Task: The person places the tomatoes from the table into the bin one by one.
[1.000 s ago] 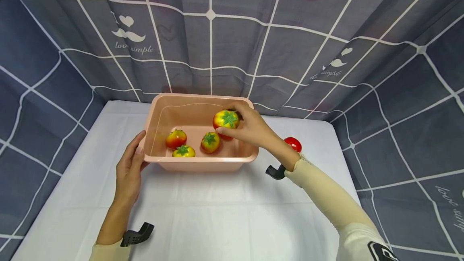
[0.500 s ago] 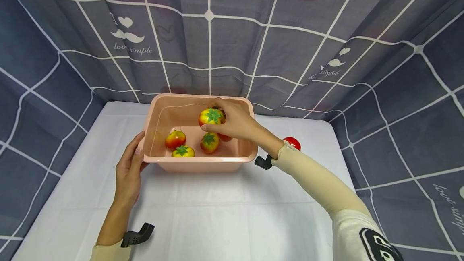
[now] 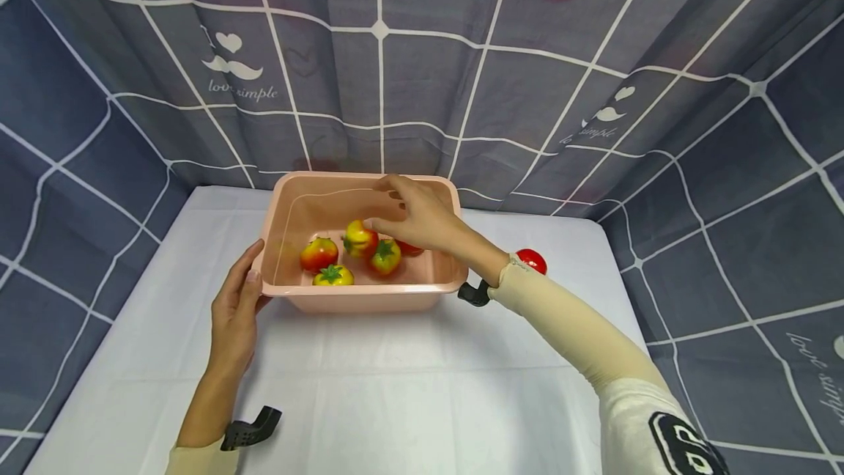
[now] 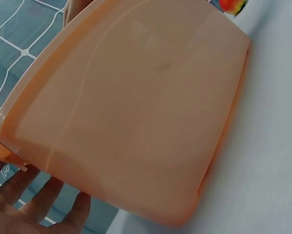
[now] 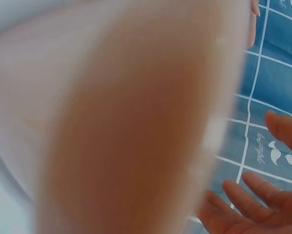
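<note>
A pink plastic bin (image 3: 363, 289) stands on the white-covered table in the head view. Its left rim is held by my left hand (image 3: 234, 314), thumb at the edge and fingers along the outside wall. Over the bin's right half is my right hand (image 3: 425, 222), fingers spread and holding nothing. Just below its thumb, a red-yellow toy tomato (image 3: 359, 240) lies on its side against a greener tomato (image 3: 385, 258). Two others, a red tomato (image 3: 319, 253) and a yellow tomato (image 3: 333, 275), sit at the left. Another red tomato (image 3: 412, 248) is partly hidden under my right hand.
A shiny red round fruit (image 3: 531, 261) lies on the table right of the bin, partly behind my right forearm. Grey checked curtains (image 3: 343, 79) enclose the table (image 3: 369, 394) at the back and both sides.
My right hand has moved left over the bin and let go of the red-yellow tomato, which dropped and tipped beside the greener one, nudging it right. My left hand stays on the rim.
</note>
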Available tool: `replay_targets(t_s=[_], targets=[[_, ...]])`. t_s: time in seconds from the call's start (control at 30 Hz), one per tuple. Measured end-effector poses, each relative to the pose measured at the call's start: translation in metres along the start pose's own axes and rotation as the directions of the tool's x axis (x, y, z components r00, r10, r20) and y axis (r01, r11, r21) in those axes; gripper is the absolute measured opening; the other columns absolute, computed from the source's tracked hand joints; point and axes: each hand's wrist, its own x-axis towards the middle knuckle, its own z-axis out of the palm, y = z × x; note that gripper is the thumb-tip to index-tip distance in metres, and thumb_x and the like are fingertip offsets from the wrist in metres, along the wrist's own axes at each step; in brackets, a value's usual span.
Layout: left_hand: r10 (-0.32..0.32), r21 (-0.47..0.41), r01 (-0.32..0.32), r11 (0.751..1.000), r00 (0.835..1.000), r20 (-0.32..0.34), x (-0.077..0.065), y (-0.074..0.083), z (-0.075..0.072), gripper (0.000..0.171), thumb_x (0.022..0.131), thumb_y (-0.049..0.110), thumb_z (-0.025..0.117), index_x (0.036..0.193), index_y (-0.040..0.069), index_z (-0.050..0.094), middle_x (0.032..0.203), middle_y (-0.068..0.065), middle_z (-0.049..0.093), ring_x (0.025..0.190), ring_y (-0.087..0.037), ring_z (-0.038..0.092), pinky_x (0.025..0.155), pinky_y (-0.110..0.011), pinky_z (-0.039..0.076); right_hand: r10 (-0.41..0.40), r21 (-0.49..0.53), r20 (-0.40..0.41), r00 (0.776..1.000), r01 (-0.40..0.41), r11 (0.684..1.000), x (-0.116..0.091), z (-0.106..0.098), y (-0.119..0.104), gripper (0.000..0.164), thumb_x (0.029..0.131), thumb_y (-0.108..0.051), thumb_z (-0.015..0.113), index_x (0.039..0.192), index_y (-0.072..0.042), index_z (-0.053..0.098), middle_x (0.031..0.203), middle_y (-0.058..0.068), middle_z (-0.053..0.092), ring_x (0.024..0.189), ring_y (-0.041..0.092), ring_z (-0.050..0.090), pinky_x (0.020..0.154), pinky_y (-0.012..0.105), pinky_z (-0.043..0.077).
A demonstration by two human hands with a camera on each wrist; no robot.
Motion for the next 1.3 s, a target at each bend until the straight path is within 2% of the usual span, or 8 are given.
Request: replay_targets(t_s=[0.2,0.43,0.7,0.83,1.03,1.3], targets=[[0.001,0.028,-0.001,1.0,1.0,-0.003,0.0,0.0,0.0,0.048,0.116,0.03,0.045,0.164,0.029,0.047,0.173,0.005,0.043,0.141,-0.004,0.056,0.096,-0.006,0.054,0.016,0.053,-0.006,1.0,-0.016,0.998,-0.007,-0.004,0.005,0.062,0.095,-0.043,0.082,0.146,-0.015,0.059,0.151,0.006,0.064,0.14,0.033,0.063,0.119,0.043,0.054],[-0.012,0.015,0.012,1.0,1.0,-0.007,-0.001,0.001,0.002,0.048,0.116,0.03,0.046,0.164,0.029,0.047,0.173,0.004,0.042,0.138,-0.001,0.055,0.096,-0.006,0.054,-0.006,0.107,-0.072,0.997,0.014,0.994,-0.019,-0.013,0.019,0.053,0.094,-0.034,0.084,0.138,-0.012,0.064,0.141,0.006,0.068,0.134,0.028,0.065,0.117,0.045,0.055],[-0.023,-0.007,0.023,1.0,1.0,-0.009,0.0,0.002,0.003,0.048,0.116,0.029,0.046,0.164,0.029,0.048,0.173,0.004,0.043,0.138,-0.002,0.056,0.096,-0.007,0.055,0.074,0.184,-0.136,0.988,-0.049,0.982,-0.047,-0.035,0.039,0.054,0.093,-0.035,0.085,0.138,-0.014,0.064,0.142,0.003,0.068,0.133,0.027,0.067,0.118,0.043,0.055],[-0.021,-0.02,0.021,1.0,1.0,-0.018,0.0,0.003,0.003,0.047,0.116,0.028,0.046,0.163,0.027,0.049,0.172,0.003,0.044,0.136,-0.003,0.057,0.096,-0.007,0.055,0.11,0.22,-0.193,0.975,-0.067,0.973,-0.064,-0.044,0.055,0.054,0.093,-0.032,0.086,0.138,-0.015,0.064,0.141,0.005,0.069,0.133,0.03,0.068,0.118,0.044,0.054],[-0.019,-0.041,0.018,0.999,1.0,-0.021,0.001,0.002,0.004,0.047,0.116,0.028,0.047,0.163,0.026,0.05,0.171,0.003,0.045,0.136,-0.004,0.057,0.095,-0.008,0.056,0.169,0.235,-0.28,0.945,-0.103,0.966,-0.095,-0.056,0.081,0.053,0.093,-0.028,0.087,0.139,-0.014,0.065,0.141,0.008,0.069,0.132,0.027,0.068,0.118,0.043,0.055],[-0.031,-0.043,0.03,0.999,0.999,-0.02,0.0,0.002,0.006,0.047,0.116,0.029,0.047,0.163,0.026,0.049,0.172,0.003,0.043,0.141,-0.008,0.054,0.096,-0.007,0.055,0.263,0.208,-0.343,0.902,-0.201,0.957,-0.137,-0.056,0.129,0.056,0.095,-0.03,0.085,0.142,-0.01,0.062,0.146,0.009,0.066,0.14,0.031,0.062,0.12,0.049,0.052]])
